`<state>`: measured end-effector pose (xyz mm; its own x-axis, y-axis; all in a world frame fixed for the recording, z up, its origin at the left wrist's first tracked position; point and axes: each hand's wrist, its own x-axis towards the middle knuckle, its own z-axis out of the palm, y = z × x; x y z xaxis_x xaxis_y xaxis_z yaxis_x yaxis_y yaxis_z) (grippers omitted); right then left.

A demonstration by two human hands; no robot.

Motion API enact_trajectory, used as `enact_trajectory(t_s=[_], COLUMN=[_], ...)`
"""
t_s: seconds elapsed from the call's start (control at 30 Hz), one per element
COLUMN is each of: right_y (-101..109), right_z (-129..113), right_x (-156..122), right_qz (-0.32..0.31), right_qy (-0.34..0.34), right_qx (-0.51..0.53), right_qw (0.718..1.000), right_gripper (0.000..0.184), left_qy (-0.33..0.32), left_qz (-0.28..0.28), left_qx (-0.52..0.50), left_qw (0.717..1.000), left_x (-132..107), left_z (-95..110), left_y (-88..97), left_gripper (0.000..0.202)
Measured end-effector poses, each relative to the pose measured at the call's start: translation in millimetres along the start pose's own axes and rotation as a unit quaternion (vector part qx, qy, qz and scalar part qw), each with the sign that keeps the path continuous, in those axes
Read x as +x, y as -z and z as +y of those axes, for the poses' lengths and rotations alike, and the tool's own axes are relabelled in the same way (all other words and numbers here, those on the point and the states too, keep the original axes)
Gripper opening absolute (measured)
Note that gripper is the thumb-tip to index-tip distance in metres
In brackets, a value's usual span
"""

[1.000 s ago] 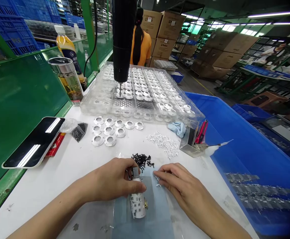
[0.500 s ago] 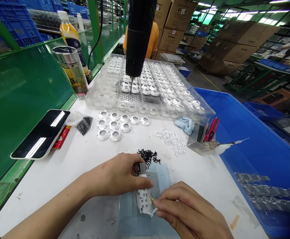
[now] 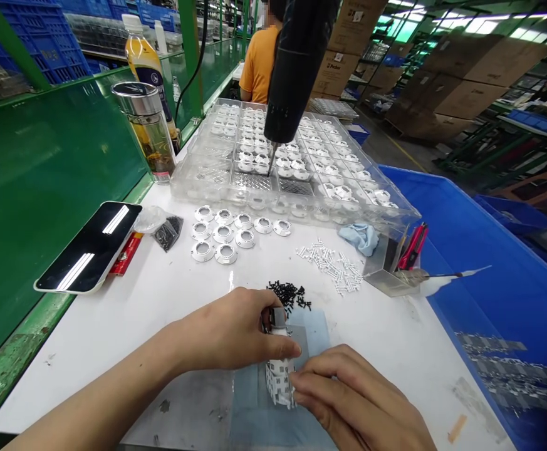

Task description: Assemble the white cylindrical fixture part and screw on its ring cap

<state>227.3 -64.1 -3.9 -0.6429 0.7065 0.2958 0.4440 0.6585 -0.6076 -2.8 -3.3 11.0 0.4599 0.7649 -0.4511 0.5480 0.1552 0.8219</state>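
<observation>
A small white part with a pattern of grey squares [image 3: 280,383] lies over a blue sheet [image 3: 314,335] at the front of the table. My left hand [image 3: 235,329] is closed around its far end, where a grey block [image 3: 279,317] shows between thumb and fingers. At the part's right edge, my right hand [image 3: 348,391] has thumb and fingertips pinched together. Whatever those fingertips hold is hidden. Just beyond my left hand is a pile of black screws [image 3: 289,294], and white pins [image 3: 334,266] are scattered farther right.
An electric screwdriver [image 3: 288,81] hangs before a clear compartment tray [image 3: 254,181] of white rings. Loose white rings [image 3: 222,234] lie nearer. Left are a phone [image 3: 88,247] and a tea flask [image 3: 148,134]. Right stand a tool holder [image 3: 386,275] and a blue bin [image 3: 461,250]. A person [image 3: 259,62] is beyond.
The whole view has shifted slightly, so the table's things appear farther right. A small brass-coloured piece visible earlier at my right fingertips no longer shows. Both hands keep their places at the white part.
</observation>
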Motion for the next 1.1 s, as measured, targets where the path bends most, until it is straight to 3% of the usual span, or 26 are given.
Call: enact_trajectory(t_s=[0.13,0.2,0.33,0.5,0.6,0.7,0.83,0.97,1.1], right_y=[-4.2,-7.0,-14.1,-13.0,-0.7,11.0,17.5,28.8,38.3], right_z=[1.6,2.9,0.0,-12.3,-12.0,-6.7,4.0,27.2,61.1], right_x=[-1.5,-3.1,-5.4,-4.8,-1.1,6.8,25.0,54.5,101.6], right_qz=[0.018,0.034,0.052,0.147,0.210,0.228,0.159,0.047,0.067], right_qy=[-0.119,-0.189,-0.252,-0.383,-0.382,-0.362,-0.325,-0.260,-0.227], right_qx=[0.009,0.001,-0.003,0.071,0.087,0.075,0.051,0.070,-0.071], right_qw=[0.993,0.981,0.966,0.909,0.896,0.901,0.931,0.962,0.969], right_gripper=[0.005,0.013,0.021,0.036,0.042,0.046,0.038,0.044,0.041], left_qy=[-0.004,-0.004,-0.016,-0.057,-0.092,-0.106,-0.116,-0.128,-0.071], left_qz=[-0.002,0.002,-0.011,-0.020,-0.029,-0.066,-0.081,-0.025,0.016], left_qx=[0.004,0.007,-0.045,-0.206,-0.286,-0.321,-0.237,-0.202,-0.209], left_qw=[1.000,1.000,0.999,0.977,0.953,0.939,0.961,0.971,0.975], left_x=[1.0,1.3,0.8,0.9,1.0,0.0,-1.7,0.1,3.8], left_z=[-0.7,-1.4,-1.6,1.1,1.1,0.7,3.2,4.4,0.4], left_y=[0.8,0.8,0.7,0.7,-2.2,-6.6,-7.4,-0.7,4.3], left_gripper=[0.033,0.034,0.034,0.036,0.035,0.044,0.065,0.065,0.076])
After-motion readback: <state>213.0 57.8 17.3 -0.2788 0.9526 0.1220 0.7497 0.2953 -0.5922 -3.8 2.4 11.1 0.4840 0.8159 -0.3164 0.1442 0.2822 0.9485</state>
